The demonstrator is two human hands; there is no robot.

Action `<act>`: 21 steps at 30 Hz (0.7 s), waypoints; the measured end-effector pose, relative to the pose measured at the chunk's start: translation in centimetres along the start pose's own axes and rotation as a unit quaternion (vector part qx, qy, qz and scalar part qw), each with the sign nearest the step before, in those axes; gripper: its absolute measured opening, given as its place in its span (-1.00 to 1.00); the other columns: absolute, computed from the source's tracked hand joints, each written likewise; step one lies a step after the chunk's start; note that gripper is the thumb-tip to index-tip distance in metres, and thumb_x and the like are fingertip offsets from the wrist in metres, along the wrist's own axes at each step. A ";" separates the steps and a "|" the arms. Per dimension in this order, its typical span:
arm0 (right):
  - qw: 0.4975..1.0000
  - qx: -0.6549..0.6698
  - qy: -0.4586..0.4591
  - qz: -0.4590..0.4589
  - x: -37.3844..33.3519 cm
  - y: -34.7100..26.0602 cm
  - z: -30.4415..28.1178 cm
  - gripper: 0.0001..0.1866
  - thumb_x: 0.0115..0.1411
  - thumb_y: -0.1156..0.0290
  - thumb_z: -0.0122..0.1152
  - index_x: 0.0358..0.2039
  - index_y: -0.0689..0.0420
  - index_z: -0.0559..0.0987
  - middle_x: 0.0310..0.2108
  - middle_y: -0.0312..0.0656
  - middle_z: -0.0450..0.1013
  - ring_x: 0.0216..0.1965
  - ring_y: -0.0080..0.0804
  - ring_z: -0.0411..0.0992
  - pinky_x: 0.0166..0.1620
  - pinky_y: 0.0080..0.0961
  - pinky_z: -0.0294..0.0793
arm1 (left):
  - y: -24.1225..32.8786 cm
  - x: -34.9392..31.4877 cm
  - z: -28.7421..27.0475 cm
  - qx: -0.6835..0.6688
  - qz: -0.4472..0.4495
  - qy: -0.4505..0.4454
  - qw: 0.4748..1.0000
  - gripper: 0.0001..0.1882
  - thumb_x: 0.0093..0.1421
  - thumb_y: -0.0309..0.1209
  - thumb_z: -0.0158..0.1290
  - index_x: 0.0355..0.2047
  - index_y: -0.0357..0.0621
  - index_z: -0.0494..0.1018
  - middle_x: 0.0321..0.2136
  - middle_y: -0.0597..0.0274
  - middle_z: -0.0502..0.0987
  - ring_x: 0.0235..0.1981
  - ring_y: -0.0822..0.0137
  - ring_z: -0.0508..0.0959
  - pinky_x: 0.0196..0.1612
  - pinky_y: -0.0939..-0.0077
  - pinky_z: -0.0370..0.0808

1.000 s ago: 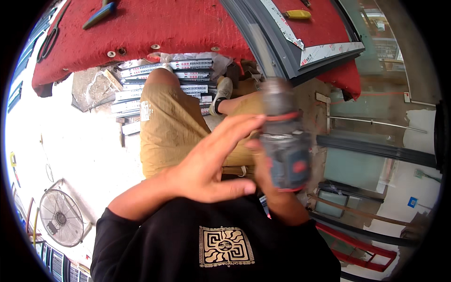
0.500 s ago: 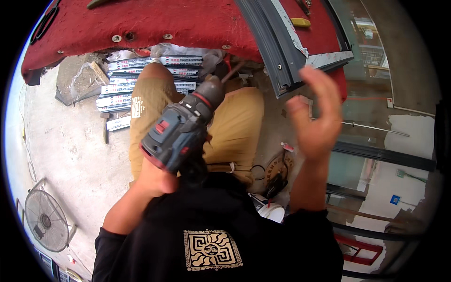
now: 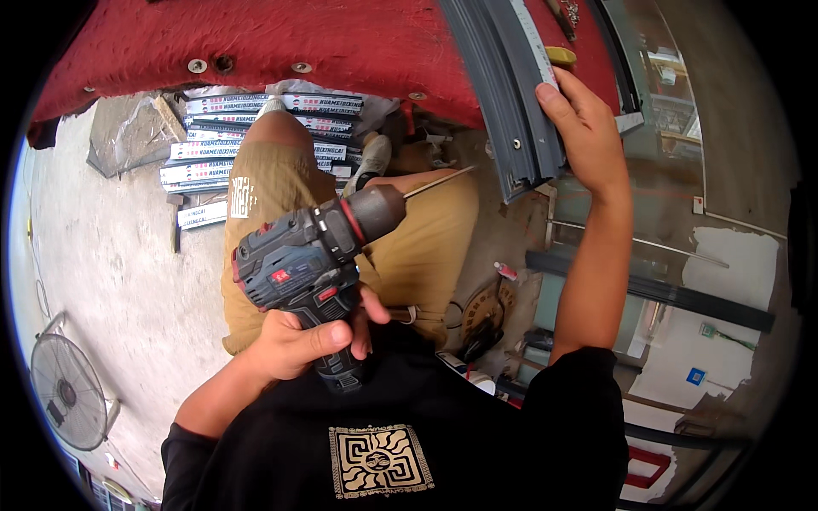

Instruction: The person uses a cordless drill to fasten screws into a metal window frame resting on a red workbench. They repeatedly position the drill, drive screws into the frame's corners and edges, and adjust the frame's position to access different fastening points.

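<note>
My left hand (image 3: pixel 311 341) is wrapped round the grip of a dark blue-grey cordless drill (image 3: pixel 315 247) with a red ring. A long thin drill bit (image 3: pixel 439 180) sticks out of its chuck and points up to the right, apart from the workpiece. At the upper right, my right hand (image 3: pixel 584 123) grips the right edge of a dark grey grooved metal profile (image 3: pixel 498 94), near its printed white film strip. The profile's near end overhangs the red-covered bench (image 3: pixel 341 43); a small round hole shows near that end.
Below the bench lie stacked profiles in printed wrap (image 3: pixel 196 175), beside my bent knees. A yellow-handled tool (image 3: pixel 561 56) rests beyond my right hand. A round fan (image 3: pixel 70 392) stands at far left. Glass panes and dark frame bars (image 3: pixel 656 289) are at right.
My right hand has gone from raised with fingers apart to gripping the profile. The drill has turned, its bit now pointing more to the right. The view has shifted slightly.
</note>
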State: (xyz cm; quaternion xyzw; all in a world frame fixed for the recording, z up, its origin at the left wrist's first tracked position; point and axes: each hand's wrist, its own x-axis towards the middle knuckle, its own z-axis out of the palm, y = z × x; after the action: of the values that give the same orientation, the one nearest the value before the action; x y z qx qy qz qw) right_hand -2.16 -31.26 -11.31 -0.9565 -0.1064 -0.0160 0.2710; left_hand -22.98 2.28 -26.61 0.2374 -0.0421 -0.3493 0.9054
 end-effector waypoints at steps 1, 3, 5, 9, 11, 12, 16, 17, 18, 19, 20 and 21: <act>0.999 0.003 -0.018 0.029 0.2 -0.4 -0.3 -0.50 0.46 0.03 0.25 0.11 0.22 0.66 -0.29 -0.16 0.67 -0.27 -0.48 0.56 -0.11 -0.46 0.53 | 0.5 0.4 0.3 0.015 0.014 0.007 1.000 -0.41 0.42 -0.30 0.29 0.29 -0.34 0.34 0.12 -0.03 0.59 -0.23 0.31 0.68 -0.07 0.33 0.67; 0.999 -0.019 -0.024 0.028 0.8 -0.1 -0.1 -0.57 0.46 0.09 0.23 -0.03 0.25 0.68 -0.42 -0.23 0.60 -0.38 -0.53 0.47 -0.22 -0.46 0.48 | 1.7 1.7 1.3 0.037 0.013 0.028 0.999 -0.35 0.40 -0.27 0.29 0.33 -0.33 0.29 0.15 -0.07 0.57 -0.26 0.28 0.68 -0.11 0.32 0.68; 1.000 -0.017 -0.003 0.012 0.7 0.2 0.1 -0.58 0.46 0.10 0.22 -0.09 0.27 0.68 -0.46 -0.25 0.55 -0.40 -0.56 0.42 -0.26 -0.45 0.45 | 2.3 2.8 1.7 0.059 0.011 0.047 0.997 -0.29 0.39 -0.23 0.30 0.38 -0.31 0.25 0.17 -0.10 0.55 -0.29 0.25 0.69 -0.16 0.32 0.68; 0.999 0.027 0.014 0.020 0.4 -0.4 0.5 -0.59 0.46 0.11 0.22 -0.12 0.28 0.67 -0.48 -0.26 0.53 -0.39 -0.59 0.41 -0.28 -0.45 0.43 | 2.5 4.6 1.5 0.074 0.000 0.005 0.997 -0.30 0.42 -0.33 0.27 0.42 -0.28 0.20 0.20 -0.11 0.54 -0.28 0.26 0.69 -0.16 0.32 0.68; 1.000 0.006 -0.005 0.023 0.5 -0.4 0.1 -0.58 0.46 0.11 0.22 -0.09 0.29 0.68 -0.50 -0.27 0.52 -0.40 -0.61 0.41 -0.31 -0.48 0.42 | 2.5 5.2 1.6 0.062 -0.003 -0.008 0.998 -0.34 0.42 -0.37 0.25 0.41 -0.28 0.22 0.17 -0.10 0.56 -0.28 0.29 0.69 -0.15 0.34 0.69; 1.000 0.003 -0.006 0.025 0.4 -0.4 0.1 -0.58 0.46 0.11 0.22 -0.09 0.29 0.68 -0.50 -0.27 0.52 -0.40 -0.61 0.41 -0.31 -0.48 0.42 | 2.6 5.7 1.8 0.059 -0.004 -0.009 0.998 -0.34 0.42 -0.37 0.25 0.41 -0.28 0.22 0.17 -0.10 0.56 -0.28 0.29 0.69 -0.15 0.34 0.69; 1.000 0.000 0.025 0.013 0.3 -0.7 0.7 -0.58 0.46 0.13 0.25 -0.10 0.31 0.69 -0.54 -0.30 0.50 -0.46 -0.64 0.37 -0.36 -0.51 0.38 | 3.3 6.7 2.2 0.090 -0.025 0.004 0.996 -0.39 0.43 -0.44 0.21 0.39 -0.29 0.24 0.12 -0.06 0.58 -0.28 0.33 0.68 -0.15 0.38 0.69; 0.999 0.011 0.036 0.007 0.3 -0.7 0.8 -0.59 0.45 0.13 0.25 -0.11 0.31 0.69 -0.55 -0.31 0.49 -0.47 -0.65 0.36 -0.38 -0.52 0.37 | 3.3 6.8 2.3 0.093 -0.023 0.007 0.995 -0.41 0.43 -0.46 0.20 0.38 -0.29 0.24 0.11 -0.05 0.58 -0.28 0.34 0.68 -0.15 0.39 0.69; 0.999 0.010 0.036 0.008 0.3 -0.7 0.7 -0.59 0.45 0.13 0.25 -0.11 0.31 0.69 -0.55 -0.31 0.49 -0.47 -0.65 0.36 -0.38 -0.52 0.37 | 3.3 6.9 2.2 0.093 -0.024 0.006 0.995 -0.41 0.43 -0.46 0.20 0.38 -0.29 0.24 0.11 -0.05 0.58 -0.28 0.34 0.68 -0.15 0.39 0.69; 0.999 0.009 0.034 0.008 0.2 -0.6 0.6 -0.59 0.45 0.13 0.26 -0.11 0.31 0.69 -0.56 -0.31 0.49 -0.47 -0.66 0.36 -0.38 -0.52 0.37 | 3.1 6.9 2.0 0.091 -0.023 0.008 0.996 -0.41 0.43 -0.46 0.20 0.37 -0.30 0.25 0.11 -0.04 0.59 -0.28 0.34 0.68 -0.15 0.39 0.69; 0.999 0.008 0.031 0.008 0.2 -0.5 0.6 -0.59 0.45 0.13 0.26 -0.11 0.31 0.69 -0.56 -0.32 0.49 -0.47 -0.66 0.36 -0.39 -0.53 0.37 | 3.1 6.9 2.0 0.089 -0.021 0.011 0.996 -0.42 0.43 -0.46 0.20 0.37 -0.30 0.25 0.10 -0.04 0.59 -0.28 0.35 0.68 -0.15 0.39 0.69; 0.999 0.007 0.032 0.009 0.3 -0.4 0.5 -0.59 0.45 0.13 0.26 -0.11 0.31 0.69 -0.56 -0.32 0.49 -0.47 -0.66 0.36 -0.39 -0.53 0.37 | 3.1 7.0 2.0 0.089 -0.023 0.010 0.996 -0.42 0.43 -0.46 0.20 0.37 -0.30 0.25 0.10 -0.04 0.59 -0.28 0.35 0.68 -0.15 0.39 0.69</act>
State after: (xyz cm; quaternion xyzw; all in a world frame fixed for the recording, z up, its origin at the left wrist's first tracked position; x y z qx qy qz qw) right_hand -2.02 -30.60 -11.45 -0.9544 -0.0894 -0.0431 0.2814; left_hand -16.32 -1.05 -24.07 0.3213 -0.0583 -0.3621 0.8731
